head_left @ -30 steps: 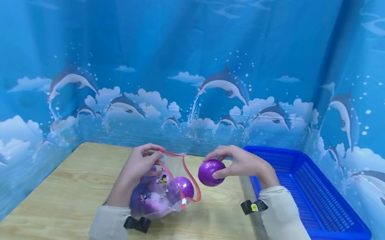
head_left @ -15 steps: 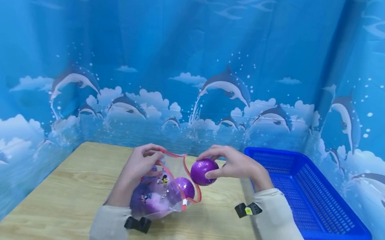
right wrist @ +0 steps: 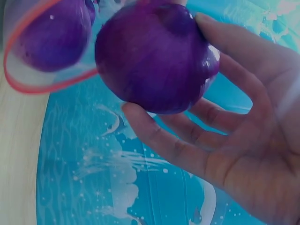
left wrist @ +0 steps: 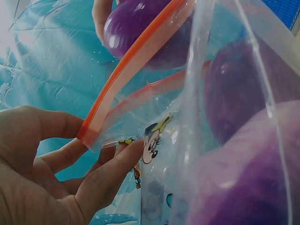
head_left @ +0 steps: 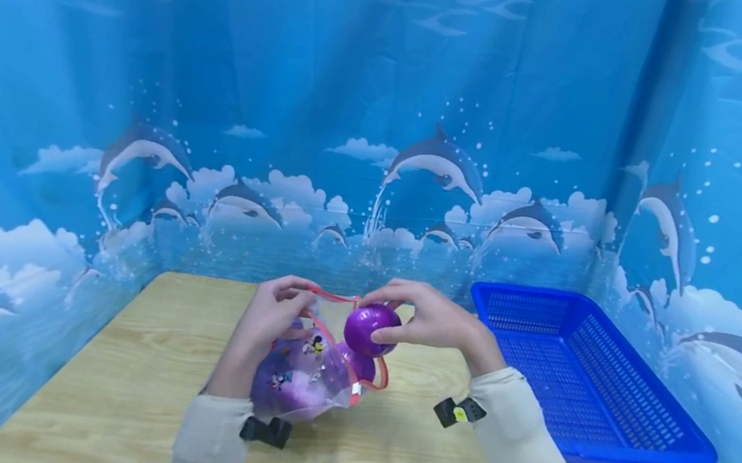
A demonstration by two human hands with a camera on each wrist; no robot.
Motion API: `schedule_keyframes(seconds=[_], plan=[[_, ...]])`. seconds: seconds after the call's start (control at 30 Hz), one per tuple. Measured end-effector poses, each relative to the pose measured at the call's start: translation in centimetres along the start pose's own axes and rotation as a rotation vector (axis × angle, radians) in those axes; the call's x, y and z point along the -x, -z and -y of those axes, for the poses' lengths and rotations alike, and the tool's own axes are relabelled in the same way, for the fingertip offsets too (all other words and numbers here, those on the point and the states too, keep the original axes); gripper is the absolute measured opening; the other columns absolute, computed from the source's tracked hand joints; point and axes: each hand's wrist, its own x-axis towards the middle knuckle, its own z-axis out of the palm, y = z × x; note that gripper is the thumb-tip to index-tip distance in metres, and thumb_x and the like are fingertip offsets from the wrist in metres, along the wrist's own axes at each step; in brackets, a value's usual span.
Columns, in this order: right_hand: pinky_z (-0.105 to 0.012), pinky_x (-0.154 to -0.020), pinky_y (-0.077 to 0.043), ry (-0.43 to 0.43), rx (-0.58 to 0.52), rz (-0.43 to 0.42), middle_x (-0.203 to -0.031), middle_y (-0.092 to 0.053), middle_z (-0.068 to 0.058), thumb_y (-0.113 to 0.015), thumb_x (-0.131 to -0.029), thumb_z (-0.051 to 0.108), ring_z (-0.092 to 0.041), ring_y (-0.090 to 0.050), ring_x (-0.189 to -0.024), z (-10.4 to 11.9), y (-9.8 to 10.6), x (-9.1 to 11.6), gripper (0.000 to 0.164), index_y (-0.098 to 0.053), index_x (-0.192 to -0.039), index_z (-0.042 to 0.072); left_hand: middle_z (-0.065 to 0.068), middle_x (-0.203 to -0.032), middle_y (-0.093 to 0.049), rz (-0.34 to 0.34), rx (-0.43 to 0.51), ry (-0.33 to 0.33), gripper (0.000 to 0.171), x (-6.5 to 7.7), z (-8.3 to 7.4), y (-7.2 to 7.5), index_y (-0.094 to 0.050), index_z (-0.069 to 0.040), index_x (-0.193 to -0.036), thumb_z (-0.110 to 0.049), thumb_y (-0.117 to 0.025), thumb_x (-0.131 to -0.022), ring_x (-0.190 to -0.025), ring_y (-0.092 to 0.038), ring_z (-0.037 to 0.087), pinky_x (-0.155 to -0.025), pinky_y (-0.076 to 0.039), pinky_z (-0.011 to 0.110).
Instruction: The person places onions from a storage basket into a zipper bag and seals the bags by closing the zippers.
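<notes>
My left hand [head_left: 264, 320] pinches a corner of a clear zip bag [left wrist: 161, 190] with a red-orange edge and cartoon figures printed on it. The mouth of the bag gapes toward the right. Inside sit several purple onions [right wrist: 54, 35], partly veiled by the plastic. Between thumb and fingers, my right hand [head_left: 439, 325] holds another glossy purple onion [head_left: 371, 330] right at the bag's mouth. In the left wrist view this held onion [left wrist: 140, 35] overlaps the red-orange rim. My right fingers are spread around its side in the right wrist view.
A blue perforated plastic basket [head_left: 592, 372] stands at the right of the wooden table [head_left: 124, 362]. Blue dolphin-print curtains [head_left: 334, 96] enclose the table at the back and both sides. Black straps with camera mounts sit on both wrists.
My right hand has carried the onion leftward, from beside the bag to its mouth, overlapping the onion inside. My left hand and the bag have stayed nearly still.
</notes>
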Motion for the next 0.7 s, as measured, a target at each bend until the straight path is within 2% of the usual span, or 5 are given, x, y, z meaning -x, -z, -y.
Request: schedule_keyframes(seconds=[0.17, 0.47, 0.6, 0.7], plan=[[-0.035, -0.088, -0.063, -0.012, 0.027, -0.046, -0.124, -0.068, -0.006, -0.078, -0.092, 0.03, -0.025, -0.061, -0.116, 0.6, -1.0, -0.5, 0.044, -0.069, -0.134, 0.021, 0.016, -0.111, -0.066, -0.001, -0.003, 0.001, 0.026, 0.0, -0.1, 0.0, -0.07, -0.008, -0.124, -0.017, -0.061, -0.102, -0.093, -0.062, 0.02, -0.075, -0.068, 0.035], [-0.029, -0.083, -0.065, -0.077, 0.075, -0.16, -0.12, -0.067, -0.006, -0.076, -0.094, 0.032, -0.022, -0.062, -0.111, 1.6, -3.1, -1.3, 0.043, -0.067, -0.135, 0.019, 0.017, -0.11, -0.067, -0.003, -0.01, -0.004, 0.026, 0.0, -0.1, 0.0, -0.07, -0.007, -0.124, -0.017, -0.061, -0.102, -0.092, -0.063, 0.021, -0.075, -0.069, 0.036], [-0.034, -0.083, -0.066, -0.114, 0.108, -0.231, -0.119, -0.065, -0.008, -0.076, -0.095, 0.028, -0.024, -0.064, -0.108, 2.1, -4.1, -1.7, 0.043, -0.067, -0.136, 0.019, 0.02, -0.114, -0.066, 0.005, 0.002, -0.013, 0.026, 0.0, -0.1, 0.0, -0.07, -0.006, -0.123, -0.016, -0.06, -0.102, -0.091, -0.061, 0.019, -0.075, -0.068, 0.035], [-0.038, -0.085, -0.067, -0.127, 0.132, -0.253, -0.121, -0.062, -0.01, -0.073, -0.097, 0.025, -0.026, -0.064, -0.11, 2.3, -4.8, -1.9, 0.043, -0.065, -0.139, 0.02, 0.02, -0.115, -0.065, 0.01, 0.012, -0.023, 0.025, 0.0, 0.0, 0.1, -0.07, -0.005, -0.123, -0.016, -0.059, -0.103, -0.09, -0.061, 0.019, -0.074, -0.068, 0.035]])
